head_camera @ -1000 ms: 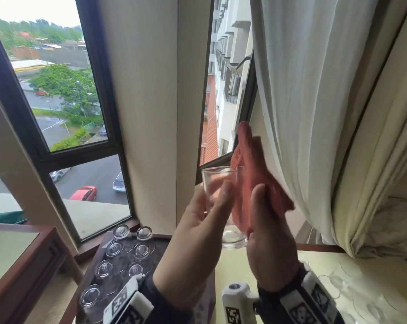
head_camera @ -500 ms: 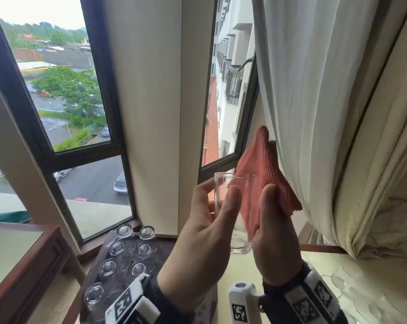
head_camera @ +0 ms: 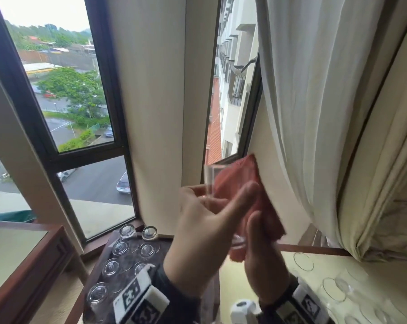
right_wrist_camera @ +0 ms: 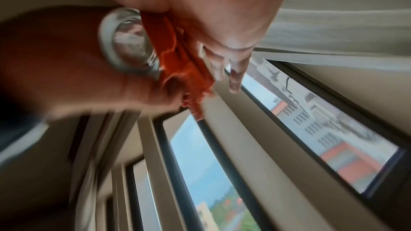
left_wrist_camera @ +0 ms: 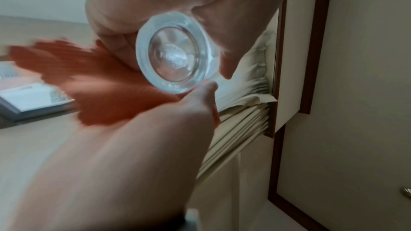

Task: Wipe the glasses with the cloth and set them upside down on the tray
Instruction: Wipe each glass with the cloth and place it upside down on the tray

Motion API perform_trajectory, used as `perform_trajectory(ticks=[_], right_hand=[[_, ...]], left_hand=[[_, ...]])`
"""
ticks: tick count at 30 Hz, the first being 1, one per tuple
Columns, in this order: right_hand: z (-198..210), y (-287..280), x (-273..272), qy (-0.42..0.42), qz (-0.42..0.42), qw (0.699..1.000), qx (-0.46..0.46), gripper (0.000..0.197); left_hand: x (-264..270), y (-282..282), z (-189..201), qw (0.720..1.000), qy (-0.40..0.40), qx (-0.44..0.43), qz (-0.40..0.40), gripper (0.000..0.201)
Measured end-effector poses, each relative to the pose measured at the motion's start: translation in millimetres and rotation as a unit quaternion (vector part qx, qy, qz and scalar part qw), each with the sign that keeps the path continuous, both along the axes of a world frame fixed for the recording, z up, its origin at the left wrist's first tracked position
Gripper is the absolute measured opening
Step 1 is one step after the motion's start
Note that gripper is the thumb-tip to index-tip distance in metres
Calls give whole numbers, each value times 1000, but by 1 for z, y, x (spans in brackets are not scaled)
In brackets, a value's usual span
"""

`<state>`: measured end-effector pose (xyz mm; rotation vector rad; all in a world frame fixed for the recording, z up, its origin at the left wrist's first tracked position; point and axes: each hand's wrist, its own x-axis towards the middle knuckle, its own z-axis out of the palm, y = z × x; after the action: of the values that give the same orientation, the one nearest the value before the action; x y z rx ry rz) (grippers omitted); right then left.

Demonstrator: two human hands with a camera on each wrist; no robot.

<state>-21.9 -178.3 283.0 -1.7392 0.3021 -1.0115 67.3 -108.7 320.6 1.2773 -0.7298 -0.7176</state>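
Tray (head_camera: 109, 247): low on the left, a dark tray by the window corner, carrying upturned glasses (head_camera: 120, 247) in two rows, bases up.
Left hand (head_camera: 202, 232): raised at chest height in front of the window pillar, thumb and fingers curled round the held glass (head_camera: 209, 183); the wrist view shows the thick base (left_wrist_camera: 175, 53) pinched between thumb and fingertips.
Held glass, axis: roughly upright, rim up and base down toward the counter, well above the tray and to its right.
Cloth (head_camera: 244, 197): orange-red, lying against the right side of the glass, between the glass and the right palm.
Right hand (head_camera: 263, 260): just right of the glass, fingers fairly straight and pressed flat on the cloth, thumb up alongside; it carries the cloth, not the glass. Its wrist view is blurred.
Step in hand: wiping the outside wall, by my reading.
Relation that matters: the glass sits in the left hand, and the tray lies down and to the left of it, so the left hand is the nearer one. The rim points up, so the long axis needs turning end over end before it goes down.
Counter (head_camera: 385, 277): pale top on the right, with faint clear glasses (head_camera: 333, 291) standing there, hard to make out.
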Motion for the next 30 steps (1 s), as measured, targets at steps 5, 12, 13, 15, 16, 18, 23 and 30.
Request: perform_trajectory(ticks=[5,12,13,15,16,18,23,30], right_hand=[[28,-21,-7,-21,-81,996,-3,45],[-18,6,10,-68,14,976,-207,56],[-30,6,10,-60,8,984,-168,58],[-38,8,9,-48,-10,997,-67,69],[-36,6,10,-30,-31,999,-24,86],[-23,-1,7,-5,-49,998,42,110],[12,-24,7,-6,-57,997,51,97],[-23,5,10,-76,50,979,-184,49]], left_hand=[[-15,-6,-18,999,5,-26,-31,65],[24,-10,-3,996,69,-52,1,56],[29,-9,-2,996,68,-65,7,49],[28,-5,1,996,56,-73,-6,42],[24,-4,2,997,44,-65,-24,44],[13,-4,-6,997,8,-53,-51,51],[0,-8,-16,998,-39,-45,-36,53],[27,-14,6,996,78,-28,18,58]])
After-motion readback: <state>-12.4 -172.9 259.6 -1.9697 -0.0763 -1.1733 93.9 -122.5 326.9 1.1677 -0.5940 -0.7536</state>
